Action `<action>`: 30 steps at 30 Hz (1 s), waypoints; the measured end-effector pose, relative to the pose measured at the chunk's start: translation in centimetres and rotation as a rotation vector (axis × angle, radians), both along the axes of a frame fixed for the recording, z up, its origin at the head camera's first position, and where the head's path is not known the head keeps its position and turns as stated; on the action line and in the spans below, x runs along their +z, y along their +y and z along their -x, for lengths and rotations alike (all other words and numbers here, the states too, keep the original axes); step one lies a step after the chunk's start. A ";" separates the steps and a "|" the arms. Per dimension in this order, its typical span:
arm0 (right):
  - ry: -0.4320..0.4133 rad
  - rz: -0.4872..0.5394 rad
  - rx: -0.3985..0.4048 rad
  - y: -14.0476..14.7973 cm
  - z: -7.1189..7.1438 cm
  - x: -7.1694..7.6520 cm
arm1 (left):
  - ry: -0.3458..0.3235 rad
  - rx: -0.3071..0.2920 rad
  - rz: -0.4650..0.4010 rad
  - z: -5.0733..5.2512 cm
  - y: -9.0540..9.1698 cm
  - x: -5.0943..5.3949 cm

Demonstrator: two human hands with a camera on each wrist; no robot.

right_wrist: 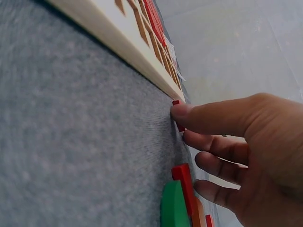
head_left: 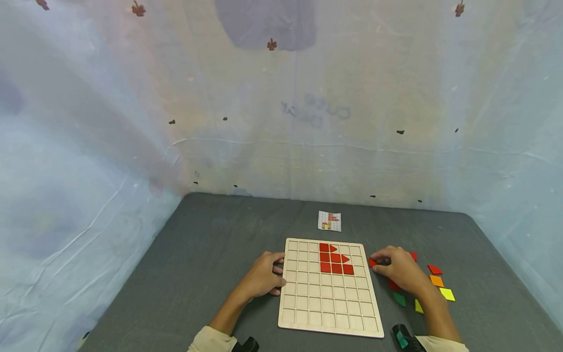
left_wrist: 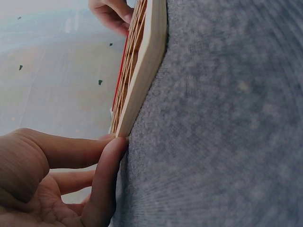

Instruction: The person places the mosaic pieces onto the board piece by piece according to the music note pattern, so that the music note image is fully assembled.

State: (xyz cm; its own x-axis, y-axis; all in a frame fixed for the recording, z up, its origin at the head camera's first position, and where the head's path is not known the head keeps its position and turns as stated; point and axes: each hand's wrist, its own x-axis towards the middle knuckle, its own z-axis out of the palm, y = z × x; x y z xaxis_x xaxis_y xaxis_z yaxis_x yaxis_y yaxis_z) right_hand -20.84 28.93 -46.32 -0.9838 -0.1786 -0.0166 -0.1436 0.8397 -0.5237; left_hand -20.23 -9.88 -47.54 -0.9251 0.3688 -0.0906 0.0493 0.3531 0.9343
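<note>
While the left hand (head_left: 262, 276) pinches a gridded board (head_left: 327, 292) (wooden), the right (head_left: 402, 268) pinches red tile (head_left: 372, 262).

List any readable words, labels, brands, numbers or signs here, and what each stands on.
None can be read.
Backdrop sheet: faint writing, too blurred to read.
Small card: coloured grid pattern; any lettering is too small.
Board: no text visible.

The pale wooden board (head_left: 328, 306) lies flat, with little square boxes all over it. Eight red pieces (head_left: 336, 258) sit in three rows near its top, six square and two pointy. One more red piece (head_left: 373, 262), partly hidden, is pinched in the right hand (head_left: 399, 266), just beside the board.
</note>
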 end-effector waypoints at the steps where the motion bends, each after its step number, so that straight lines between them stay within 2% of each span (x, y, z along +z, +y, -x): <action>1: -0.001 0.004 0.003 0.0 0.0 0.0 | -0.001 0.001 0.001 0.0 0.0 0.0; 15: -0.033 -0.024 -0.021 -0.5 -0.2 0.5 | 0.006 0.001 -0.003 0.1 0.0 0.1; 30: -0.037 0.026 -0.013 -0.5 -0.5 0.7 | 0.002 -0.004 -0.002 0.0 0.0 0.1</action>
State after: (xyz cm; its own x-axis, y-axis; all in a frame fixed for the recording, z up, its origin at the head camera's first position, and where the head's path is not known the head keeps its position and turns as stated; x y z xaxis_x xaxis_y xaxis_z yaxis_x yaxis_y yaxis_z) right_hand -20.32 28.47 -45.57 -0.9849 -0.1664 -0.0484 -0.1128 0.8274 -0.5501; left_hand -20.21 -9.89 -47.43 -0.9238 0.3727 -0.0880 0.0527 0.3512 0.9348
